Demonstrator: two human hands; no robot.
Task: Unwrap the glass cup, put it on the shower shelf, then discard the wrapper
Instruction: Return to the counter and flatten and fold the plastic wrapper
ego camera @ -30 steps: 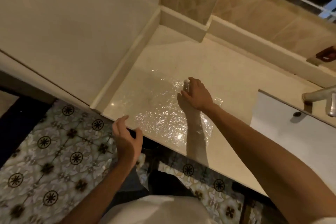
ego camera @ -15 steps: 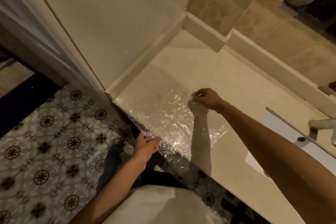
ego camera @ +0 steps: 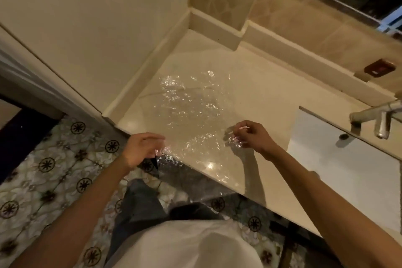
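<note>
A clear, crinkled plastic wrapper [ego camera: 191, 115] lies spread out on the cream countertop [ego camera: 265, 102], its near part hanging over the front edge. My left hand [ego camera: 141, 148] pinches the wrapper's near left corner at the counter's edge. My right hand [ego camera: 252, 136] pinches the wrapper's near right edge just above the counter. No glass cup shows in this view.
A white sink basin [ego camera: 348, 169] with a metal tap [ego camera: 378, 119] sits to the right. A wall and raised tile ledge [ego camera: 217, 26] close off the counter's left and back. A small brown object [ego camera: 379, 68] rests on the back ledge. Patterned floor tiles [ego camera: 54, 169] lie below.
My right hand came back from the wrapper's far side to its near right edge and took hold. My left hand went from open near the counter edge to pinching the left corner.
</note>
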